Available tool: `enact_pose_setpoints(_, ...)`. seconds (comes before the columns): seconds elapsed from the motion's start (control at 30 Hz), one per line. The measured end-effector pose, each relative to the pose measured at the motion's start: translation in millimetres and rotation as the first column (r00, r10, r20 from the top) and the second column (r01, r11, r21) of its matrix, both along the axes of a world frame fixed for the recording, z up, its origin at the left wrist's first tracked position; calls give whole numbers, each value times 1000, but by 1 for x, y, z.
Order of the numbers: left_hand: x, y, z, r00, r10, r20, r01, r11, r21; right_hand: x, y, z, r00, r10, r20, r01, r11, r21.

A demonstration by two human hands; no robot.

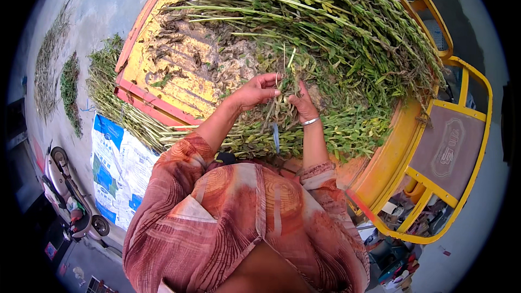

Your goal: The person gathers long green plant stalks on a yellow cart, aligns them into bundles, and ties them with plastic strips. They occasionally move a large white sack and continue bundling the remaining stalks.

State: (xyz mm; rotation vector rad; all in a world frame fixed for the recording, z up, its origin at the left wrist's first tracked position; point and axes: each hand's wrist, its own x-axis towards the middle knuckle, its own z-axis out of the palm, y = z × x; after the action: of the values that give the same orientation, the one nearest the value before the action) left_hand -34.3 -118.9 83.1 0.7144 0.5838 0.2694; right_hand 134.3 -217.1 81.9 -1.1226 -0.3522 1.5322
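Both hands are raised in front of my body over a yellow cargo bed [191, 93]. Between them stands a small green plant stalk [290, 71] with wilted, brownish leaves hanging below. My left hand [255, 92] has thumb and fingers closed at the stalk's left side. From the right, my right hand [305, 106], with a silver bracelet [311, 121] at its wrist, pinches the stalk's leafy part. Its far fingers are partly hidden. A thin blue strip [275, 138] hangs below the hands, in front of cut stalks lying near me.
A large heap of green, pod-bearing stalks [347, 21] fills the bed's far and right side. Loose leaves cover its floor. A yellow frame with a brown backrest [440, 140] stands right. More stalks [108, 70], a blue-and-white sheet [122, 171] and a scooter [73, 201] are left.
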Motion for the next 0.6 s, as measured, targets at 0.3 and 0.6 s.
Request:
enact_pose_setpoints(0.3,-21,-16,67,974,146,176,-133,988,-84,35,-51,62,952,-307,9,305,948,92)
enact_pose_setpoints(0.6,-25,-33,74,932,363,-8,-361,922,-141,84,-120,42,603,-770,208,779,625,52)
